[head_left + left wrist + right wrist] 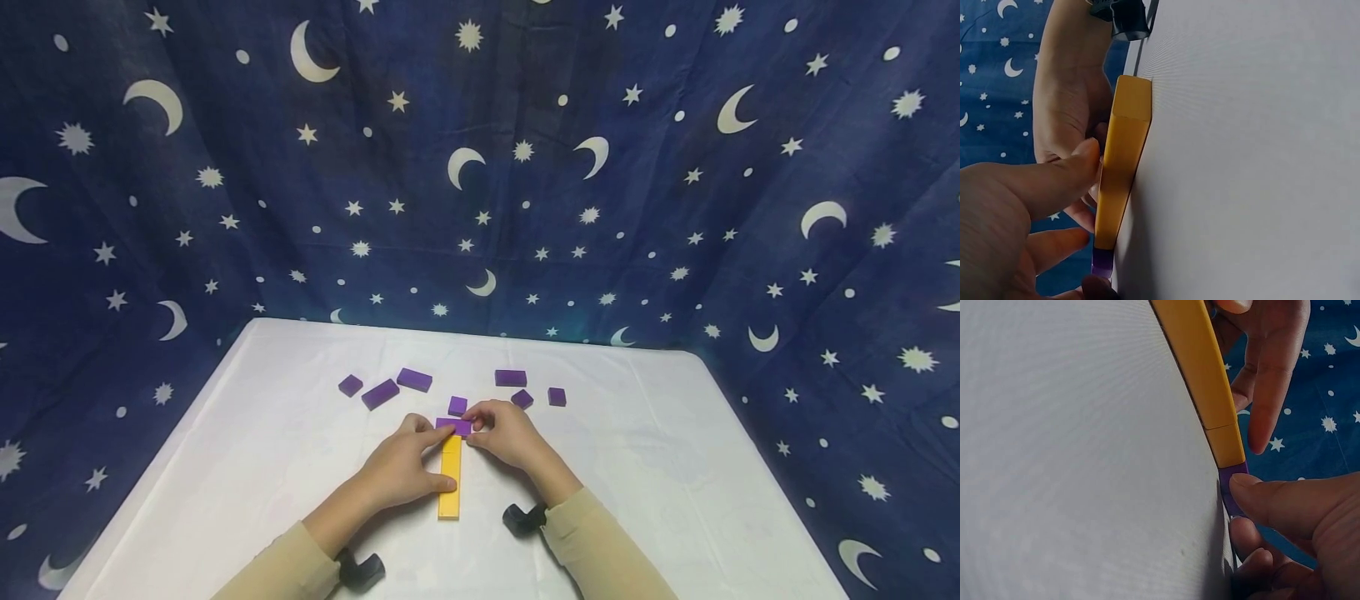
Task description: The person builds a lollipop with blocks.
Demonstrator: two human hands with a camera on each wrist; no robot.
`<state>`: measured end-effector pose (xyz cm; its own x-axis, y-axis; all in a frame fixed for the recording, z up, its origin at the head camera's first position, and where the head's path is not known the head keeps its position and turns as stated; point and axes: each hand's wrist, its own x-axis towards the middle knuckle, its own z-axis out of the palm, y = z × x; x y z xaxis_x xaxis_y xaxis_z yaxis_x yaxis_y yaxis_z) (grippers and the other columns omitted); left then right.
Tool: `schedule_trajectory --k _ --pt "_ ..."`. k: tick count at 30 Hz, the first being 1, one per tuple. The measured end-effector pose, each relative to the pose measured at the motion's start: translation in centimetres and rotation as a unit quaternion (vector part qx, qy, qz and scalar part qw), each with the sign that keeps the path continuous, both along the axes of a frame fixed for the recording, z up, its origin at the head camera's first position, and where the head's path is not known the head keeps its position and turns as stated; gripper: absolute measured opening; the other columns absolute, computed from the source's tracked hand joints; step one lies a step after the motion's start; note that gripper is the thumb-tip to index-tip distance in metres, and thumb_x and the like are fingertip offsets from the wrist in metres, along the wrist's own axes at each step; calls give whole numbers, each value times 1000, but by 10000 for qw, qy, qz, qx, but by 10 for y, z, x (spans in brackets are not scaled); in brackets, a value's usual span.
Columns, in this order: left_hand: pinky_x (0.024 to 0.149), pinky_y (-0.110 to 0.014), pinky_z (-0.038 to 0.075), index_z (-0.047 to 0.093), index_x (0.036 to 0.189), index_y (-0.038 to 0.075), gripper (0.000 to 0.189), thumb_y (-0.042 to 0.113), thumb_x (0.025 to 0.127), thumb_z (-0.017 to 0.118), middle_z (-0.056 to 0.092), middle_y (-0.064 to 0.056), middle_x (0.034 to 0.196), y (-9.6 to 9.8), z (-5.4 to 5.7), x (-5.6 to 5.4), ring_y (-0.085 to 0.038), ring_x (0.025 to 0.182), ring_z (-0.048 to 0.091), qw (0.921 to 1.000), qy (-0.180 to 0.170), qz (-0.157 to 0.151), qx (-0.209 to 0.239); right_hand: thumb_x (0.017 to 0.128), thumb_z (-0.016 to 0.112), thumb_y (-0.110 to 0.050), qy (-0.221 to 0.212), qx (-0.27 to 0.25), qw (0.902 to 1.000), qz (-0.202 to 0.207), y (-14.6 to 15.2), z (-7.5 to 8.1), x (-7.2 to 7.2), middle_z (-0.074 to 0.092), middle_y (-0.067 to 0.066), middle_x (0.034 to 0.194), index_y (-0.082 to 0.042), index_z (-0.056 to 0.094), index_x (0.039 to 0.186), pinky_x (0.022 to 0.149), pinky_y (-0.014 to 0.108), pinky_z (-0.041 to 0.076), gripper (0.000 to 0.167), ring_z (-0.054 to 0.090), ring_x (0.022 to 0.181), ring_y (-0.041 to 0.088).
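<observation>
On the white table, a long yellow block [449, 500] and a short yellow block [1227, 445] lie end to end in a line. Across their far end sits an oblong purple block [453, 425], forming a T shape. My left hand [401, 471] rests its thumb on the long yellow block, while its forefinger reaches onto the purple block's left part. With thumb and fingers, my right hand [512, 435] pinches the purple block at its right end. Just beyond it stands a small purple cube [457, 406], close to the right fingertips.
Farther back on the left lie a purple cube [350, 385] and two oblong purple blocks [380, 394]. Back right are another oblong purple block [510, 377] and two small purple cubes [557, 397]. A dark blue curtain [480, 250] with moons and stars hangs behind the table [637, 467].
</observation>
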<state>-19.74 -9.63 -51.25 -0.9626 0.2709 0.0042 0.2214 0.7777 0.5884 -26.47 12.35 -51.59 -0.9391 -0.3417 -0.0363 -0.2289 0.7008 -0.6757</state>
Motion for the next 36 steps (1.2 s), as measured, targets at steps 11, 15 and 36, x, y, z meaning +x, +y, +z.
schedule_trajectory --k 11,15,36 --pt "93 -45 57 66 149 25 84 45 74 98 60 -9 134 2 -4 0 -20 102 62 9999 78 71 -96 89 88 -17 20 50 10000 8 0 -2 -1 66 -8 88 -25 81 112 89 38 48 26 59 88 14" --pt "99 -51 58 66 149 25 84 46 74 97 60 -11 139 2 -4 0 -25 109 66 9999 88 74 -122 88 88 -18 9 52 10000 -9 0 -2 -1 65 -8 88 -24 81 113 90 39 48 26 59 89 15" --pt "95 -46 57 67 148 23 82 44 74 98 60 -9 137 3 -3 -1 -21 105 63 10000 34 54 -62 92 82 -14 -276 -702 9965 -373 -2 3 -15 66 0 87 -17 76 121 55 27 50 30 58 60 14"
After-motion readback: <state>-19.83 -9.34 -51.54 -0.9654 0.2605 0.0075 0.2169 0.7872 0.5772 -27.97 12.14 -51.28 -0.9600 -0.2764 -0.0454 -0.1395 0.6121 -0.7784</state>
